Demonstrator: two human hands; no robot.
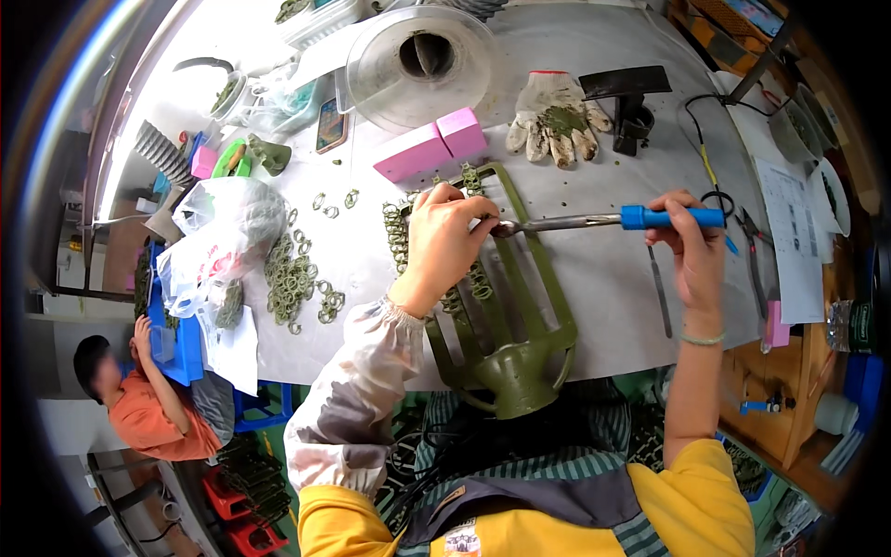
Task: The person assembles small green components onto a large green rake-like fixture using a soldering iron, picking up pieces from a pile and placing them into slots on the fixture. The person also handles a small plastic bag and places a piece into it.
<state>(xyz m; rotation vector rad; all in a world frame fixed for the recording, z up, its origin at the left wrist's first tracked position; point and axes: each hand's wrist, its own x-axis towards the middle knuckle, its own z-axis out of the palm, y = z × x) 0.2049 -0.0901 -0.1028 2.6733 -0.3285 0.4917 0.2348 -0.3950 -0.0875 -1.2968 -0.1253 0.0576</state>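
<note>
Olive-green, many-barred frame with a cup-shaped base (516, 357): partly studded, with loose rings left over

It lay at the middle of the worktop's near edge, on the grey-white worktop (613, 320), its cup end jutting over that edge toward you. Your bare right hand (696, 255) was clamped around the blue handle of a slim tool with a metal shaft (575, 222), which pointed leftward across the bars. Your left hand (441, 237), its forearm in a pale, stained sleeve cover (357, 381), was over the frame with its fingers bent at the tool's tip; whether they met or pinched anything could not be told.

By the look of it, the work was partway along. Small olive-green rings (481, 280) stood in rows on bars toward the left of the frame, though your hand hid part of them. Bars toward the right looked bare. Left of the frame, a loose heap of similar rings (290, 278) remained near the worktop's near edge, with a few strays farther back, so plenty seemed unattached. Two pink blocks (413, 153) sat beyond the frame's far end; a stained, pale knitted glove (557, 121) lay toward the worktop's far edge.
</note>
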